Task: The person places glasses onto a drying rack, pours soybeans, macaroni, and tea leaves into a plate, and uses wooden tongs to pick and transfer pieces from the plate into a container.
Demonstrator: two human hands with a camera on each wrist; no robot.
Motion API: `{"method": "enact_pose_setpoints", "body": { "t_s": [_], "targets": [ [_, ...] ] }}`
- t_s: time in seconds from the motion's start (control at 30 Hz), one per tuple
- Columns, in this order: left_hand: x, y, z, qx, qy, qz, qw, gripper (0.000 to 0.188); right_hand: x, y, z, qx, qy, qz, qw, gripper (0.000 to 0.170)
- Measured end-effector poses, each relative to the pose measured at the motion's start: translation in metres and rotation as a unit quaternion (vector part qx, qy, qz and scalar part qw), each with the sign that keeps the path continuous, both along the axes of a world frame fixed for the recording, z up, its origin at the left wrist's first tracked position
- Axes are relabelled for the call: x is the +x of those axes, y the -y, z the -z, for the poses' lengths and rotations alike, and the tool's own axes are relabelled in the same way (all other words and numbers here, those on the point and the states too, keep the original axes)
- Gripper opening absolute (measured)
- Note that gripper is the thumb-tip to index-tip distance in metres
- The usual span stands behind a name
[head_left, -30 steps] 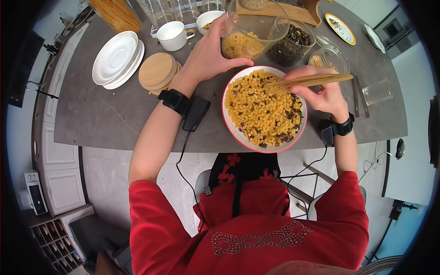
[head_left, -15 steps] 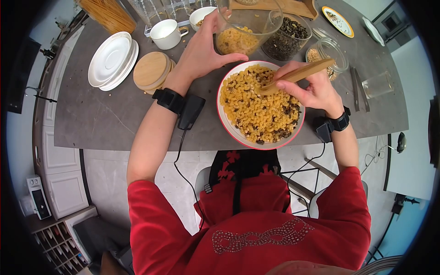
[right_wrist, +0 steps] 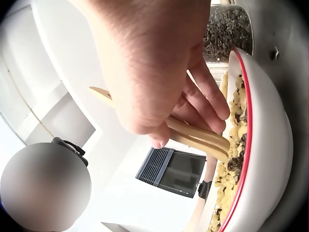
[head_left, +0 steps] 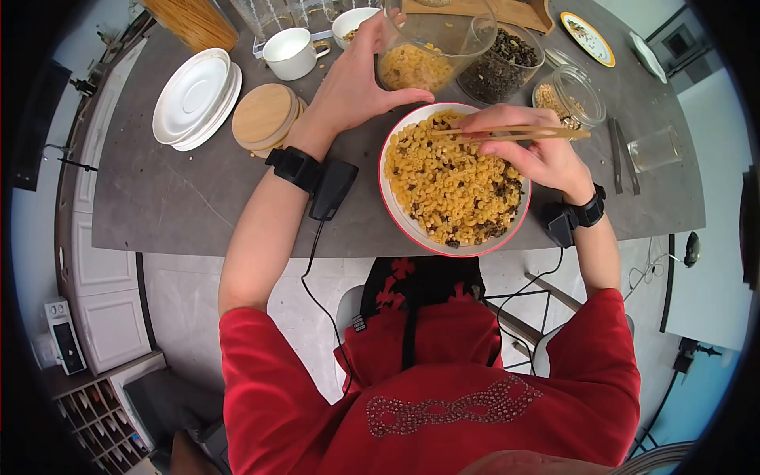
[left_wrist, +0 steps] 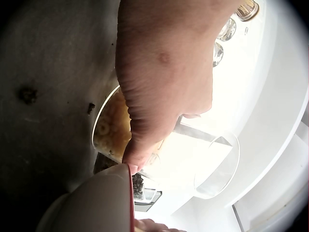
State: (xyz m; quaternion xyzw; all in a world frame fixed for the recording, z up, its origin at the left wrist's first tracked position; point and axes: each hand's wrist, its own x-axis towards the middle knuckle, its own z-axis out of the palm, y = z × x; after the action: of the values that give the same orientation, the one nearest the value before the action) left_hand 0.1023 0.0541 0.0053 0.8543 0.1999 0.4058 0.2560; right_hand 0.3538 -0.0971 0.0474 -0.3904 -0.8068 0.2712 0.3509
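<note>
My right hand (head_left: 538,150) pinches wooden tongs (head_left: 514,134) between thumb and fingers. In the right wrist view the tongs' tips (right_wrist: 223,151) are down at the pasta, close together. The pasta, small yellow macaroni mixed with dark bits, heaps in a white bowl (right_wrist: 270,121) with a red rim, near the table's front edge. My left hand (head_left: 356,87) is curled round the side of a clear glass jar (head_left: 475,24) holding more macaroni (head_left: 416,67). Its thumb (left_wrist: 137,152) stretches along the jar's near side, by the bowl's rim.
A glass jar of dark dried bits (head_left: 507,63) stands behind the bowl, beside a clip-top jar (head_left: 582,95). Left lie round wooden lids (head_left: 261,119), stacked white saucers (head_left: 190,95) and a white cup (head_left: 289,54). Right are metal tongs (head_left: 619,154) and a drinking glass (head_left: 655,150).
The wooden tongs have turned in my right hand, and their tips have moved left and toward the bowl's far side. My left hand stays at the glass jar.
</note>
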Motion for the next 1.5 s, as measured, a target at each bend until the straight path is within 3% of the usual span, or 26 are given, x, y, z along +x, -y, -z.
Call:
{"method": "enact_pose_setpoints", "body": {
  "t_s": [0.13,0.23,0.4,0.73,0.8,0.83,0.9,1.0,1.2,1.4,1.5],
  "targets": [
    [0.001,0.001,-0.001,0.004,0.000,-0.001,1.000,0.110,-0.002,-0.006,0.007,0.026,-0.016,-0.057,0.998,0.024],
    [0.000,0.000,0.000,0.007,0.003,0.001,1.000,0.110,0.001,-0.003,0.002,-0.028,-0.019,-0.083,0.996,0.024],
    [0.000,0.000,-0.001,0.025,-0.001,-0.006,1.000,0.109,0.001,-0.006,0.002,0.039,0.017,-0.047,0.998,0.023],
    [0.000,0.000,-0.001,0.023,0.003,-0.008,1.000,0.108,0.005,-0.003,-0.001,0.026,0.032,-0.042,0.998,0.018],
    [0.000,-0.001,0.000,0.026,-0.001,-0.004,1.000,0.108,0.006,-0.002,-0.006,0.079,0.087,0.012,0.993,0.017],
    [0.000,-0.001,0.000,0.025,-0.002,-0.004,1.000,0.108,0.007,-0.002,-0.004,0.079,0.087,0.012,0.993,0.017],
    [0.001,-0.001,0.001,0.015,0.006,0.001,1.000,0.108,0.009,-0.001,0.001,-0.016,-0.053,-0.039,0.998,0.018],
    [0.000,-0.001,0.000,0.018,0.006,0.000,1.000,0.108,0.005,0.000,-0.004,-0.005,0.032,-0.052,0.998,0.017],
    [0.000,-0.001,0.001,0.027,0.005,-0.003,1.000,0.108,0.002,0.002,-0.005,-0.013,0.007,0.042,0.999,0.017],
    [0.001,0.000,0.000,0.028,0.006,-0.004,1.000,0.106,0.004,-0.004,-0.001,0.074,0.052,-0.035,0.995,0.016],
    [0.000,-0.002,0.000,0.038,0.005,-0.002,0.999,0.106,0.006,0.000,-0.002,0.034,0.061,-0.009,0.997,0.015]
  ]
}}
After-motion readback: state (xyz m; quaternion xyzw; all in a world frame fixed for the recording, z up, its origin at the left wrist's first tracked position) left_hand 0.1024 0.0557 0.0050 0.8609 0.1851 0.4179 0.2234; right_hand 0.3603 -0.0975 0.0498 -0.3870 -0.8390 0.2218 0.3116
